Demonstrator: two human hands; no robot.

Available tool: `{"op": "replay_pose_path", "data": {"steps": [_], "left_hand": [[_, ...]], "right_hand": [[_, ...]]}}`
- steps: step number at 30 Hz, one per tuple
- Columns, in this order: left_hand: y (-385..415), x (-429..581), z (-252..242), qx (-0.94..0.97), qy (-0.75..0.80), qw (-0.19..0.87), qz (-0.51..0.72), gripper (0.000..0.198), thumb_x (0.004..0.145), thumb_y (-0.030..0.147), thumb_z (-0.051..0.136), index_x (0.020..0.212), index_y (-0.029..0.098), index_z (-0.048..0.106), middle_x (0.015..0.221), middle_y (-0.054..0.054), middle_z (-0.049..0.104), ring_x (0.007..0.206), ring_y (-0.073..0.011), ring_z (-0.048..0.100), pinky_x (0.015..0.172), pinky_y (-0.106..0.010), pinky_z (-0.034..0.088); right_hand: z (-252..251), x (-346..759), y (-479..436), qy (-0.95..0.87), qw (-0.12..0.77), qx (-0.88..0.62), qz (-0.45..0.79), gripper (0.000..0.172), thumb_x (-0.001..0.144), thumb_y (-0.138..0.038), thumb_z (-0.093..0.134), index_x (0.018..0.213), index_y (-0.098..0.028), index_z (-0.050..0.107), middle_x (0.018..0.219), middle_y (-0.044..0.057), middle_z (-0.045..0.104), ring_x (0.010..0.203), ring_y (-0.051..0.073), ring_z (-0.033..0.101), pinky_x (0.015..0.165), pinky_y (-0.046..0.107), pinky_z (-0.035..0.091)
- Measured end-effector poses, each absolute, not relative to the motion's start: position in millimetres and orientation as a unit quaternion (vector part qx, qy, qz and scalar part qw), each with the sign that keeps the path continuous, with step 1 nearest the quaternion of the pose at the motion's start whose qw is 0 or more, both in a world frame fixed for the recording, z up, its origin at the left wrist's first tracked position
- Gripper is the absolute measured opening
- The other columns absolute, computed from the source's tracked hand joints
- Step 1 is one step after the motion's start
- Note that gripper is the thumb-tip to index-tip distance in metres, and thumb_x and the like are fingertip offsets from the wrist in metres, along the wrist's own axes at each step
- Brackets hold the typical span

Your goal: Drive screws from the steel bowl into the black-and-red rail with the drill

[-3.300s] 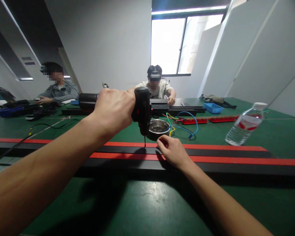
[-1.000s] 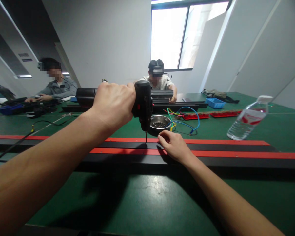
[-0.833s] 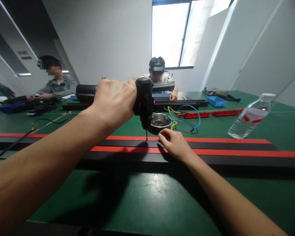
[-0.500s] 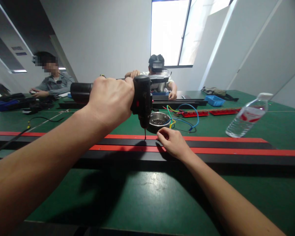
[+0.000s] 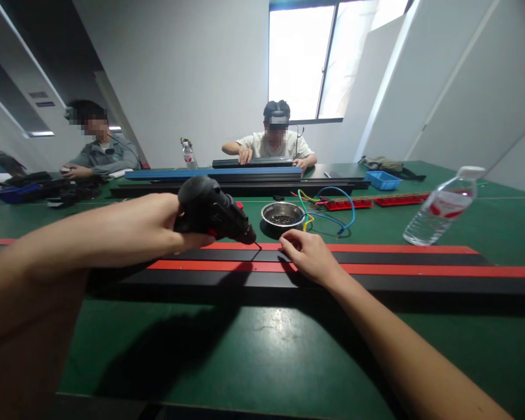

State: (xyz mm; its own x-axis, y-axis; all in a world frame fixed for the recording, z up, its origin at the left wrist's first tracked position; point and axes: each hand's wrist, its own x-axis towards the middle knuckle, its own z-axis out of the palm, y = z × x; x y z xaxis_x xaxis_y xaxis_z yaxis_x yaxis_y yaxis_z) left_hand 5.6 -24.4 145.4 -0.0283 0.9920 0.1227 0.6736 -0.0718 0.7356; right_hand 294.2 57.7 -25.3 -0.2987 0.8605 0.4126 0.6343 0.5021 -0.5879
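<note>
A left hand (image 5: 157,224) grips a black cordless drill (image 5: 214,211), tilted low with its bit touching a long black-and-red rail (image 5: 398,270) on a green table (image 5: 266,344). The right hand (image 5: 310,259) rests on the rail just beside the bit, fingers curled; whether it pinches anything cannot be told. A steel bowl (image 5: 282,214) sits behind. The red label on a plastic bottle (image 5: 437,214) is too small to read.

Rail (image 5: 398,259): long and black with two red strips, lying flat and spanning the middle of the frame from left edge to right edge. Drill (image 5: 214,213): black body with red accents, just left of frame centre, tilted nearly flat, bit aimed right and down, tip at the rail's far red strip.
</note>
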Motion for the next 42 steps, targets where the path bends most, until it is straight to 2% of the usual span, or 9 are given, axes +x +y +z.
{"op": "replay_pose_path", "data": {"steps": [3, 6, 14, 18, 22, 29, 34, 37, 42], "left_hand": [[-31.0, -7.8, 131.1, 0.713, 0.621, 0.208, 0.249, 0.041, 0.074, 0.045, 0.09, 0.11, 0.026, 0.086, 0.104, -0.002, 0.084, 0.094, -0.0291, 0.073, 0.071, -0.024, 0.052], [-29.8, -18.5, 118.5, 0.688, 0.629, 0.208, 0.298, 0.047, 0.075, 0.048, 0.088, 0.116, 0.027, 0.084, 0.111, -0.002, 0.084, 0.103, -0.0303, 0.073, 0.081, -0.024, 0.053], [-10.9, -9.6, 86.1, 0.636, 0.628, 0.316, 0.319, 0.03, 0.081, 0.044, 0.083, 0.095, 0.017, 0.084, 0.094, -0.007, 0.082, 0.09, -0.0283, 0.07, 0.078, -0.028, 0.053], [-2.3, -4.8, 64.1, 0.544, 0.613, 0.439, 0.367, 0.03, 0.081, 0.044, 0.084, 0.083, 0.014, 0.079, 0.074, -0.008, 0.076, 0.066, -0.0214, 0.065, 0.061, -0.027, 0.05], [3.5, -1.5, 40.5, 0.487, 0.578, 0.519, 0.399, 0.032, 0.084, 0.044, 0.082, 0.086, 0.013, 0.076, 0.075, -0.009, 0.073, 0.063, -0.0175, 0.065, 0.057, -0.023, 0.05], [5.3, 13.5, 14.9, 0.363, 0.475, 0.642, 0.48, 0.017, 0.089, 0.026, 0.076, 0.092, 0.01, 0.073, 0.076, -0.008, 0.07, 0.059, -0.014, 0.066, 0.052, -0.021, 0.054], [2.8, 21.1, 7.1, 0.355, 0.43, 0.641, 0.526, 0.018, 0.084, 0.024, 0.08, 0.089, 0.01, 0.071, 0.073, -0.007, 0.069, 0.058, -0.0148, 0.066, 0.053, -0.022, 0.056], [0.6, 22.9, 5.1, 0.355, 0.433, 0.63, 0.538, 0.022, 0.081, 0.027, 0.084, 0.087, 0.01, 0.069, 0.072, -0.006, 0.069, 0.058, -0.0148, 0.065, 0.049, -0.021, 0.054], [-0.1, 22.9, 4.2, 0.345, 0.431, 0.632, 0.544, 0.019, 0.081, 0.022, 0.082, 0.091, 0.011, 0.07, 0.072, -0.006, 0.07, 0.058, -0.0153, 0.067, 0.05, -0.022, 0.056]], "right_hand": [[-26.3, 294.3, 58.4, -0.786, 0.364, -0.471, 0.17, 0.021, 0.102, -0.029, 0.059, 0.099, -0.02, 0.078, 0.101, 0.008, 0.082, 0.09, 0.023, 0.075, 0.08, 0.031, 0.049], [-28.7, 295.9, 60.6, -0.773, 0.381, -0.471, 0.187, 0.025, 0.104, -0.034, 0.056, 0.103, -0.02, 0.077, 0.102, 0.008, 0.082, 0.092, 0.023, 0.075, 0.08, 0.031, 0.049], [-32.6, 300.4, 67.9, -0.75, 0.388, -0.443, 0.3, 0.053, 0.105, -0.061, 0.044, 0.07, -0.022, 0.053, 0.064, 0.0, 0.056, 0.059, 0.017, 0.055, 0.059, 0.028, 0.041], [-37.4, 302.7, 74.7, -0.723, 0.427, -0.462, 0.285, 0.056, 0.103, -0.069, 0.04, 0.069, -0.025, 0.04, 0.061, -0.002, 0.043, 0.056, 0.016, 0.042, 0.054, 0.029, 0.034], [-45.1, 306.9, 82.5, -0.667, 0.48, -0.483, 0.301, 0.058, 0.101, -0.074, 0.039, 0.068, -0.026, 0.037, 0.061, -0.002, 0.041, 0.055, 0.016, 0.041, 0.051, 0.029, 0.034], [-40.6, 308.5, 92.0, -0.613, 0.49, -0.514, 0.346, 0.043, 0.099, -0.059, 0.049, 0.073, -0.026, 0.045, 0.062, -0.001, 0.053, 0.052, 0.016, 0.049, 0.052, 0.028, 0.042], [-18.5, 301.2, 125.7, -0.7, 0.385, -0.555, 0.233, 0.018, 0.095, -0.031, 0.059, 0.086, -0.018, 0.068, 0.069, 0.003, 0.066, 0.06, 0.018, 0.06, 0.058, 0.027, 0.044], [-4.5, 294.1, 153.3, -0.741, 0.271, -0.601, 0.127, 0.023, 0.097, -0.026, 0.06, 0.103, -0.015, 0.079, 0.079, 0.007, 0.075, 0.066, 0.018, 0.065, 0.064, 0.028, 0.046], [2.9, 283.0, 189.7, -0.756, 0.194, -0.614, 0.116, 0.019, 0.082, -0.009, 0.066, 0.088, -0.015, 0.083, 0.066, 0.006, 0.071, 0.065, 0.019, 0.064, 0.063, 0.026, 0.042]]}}
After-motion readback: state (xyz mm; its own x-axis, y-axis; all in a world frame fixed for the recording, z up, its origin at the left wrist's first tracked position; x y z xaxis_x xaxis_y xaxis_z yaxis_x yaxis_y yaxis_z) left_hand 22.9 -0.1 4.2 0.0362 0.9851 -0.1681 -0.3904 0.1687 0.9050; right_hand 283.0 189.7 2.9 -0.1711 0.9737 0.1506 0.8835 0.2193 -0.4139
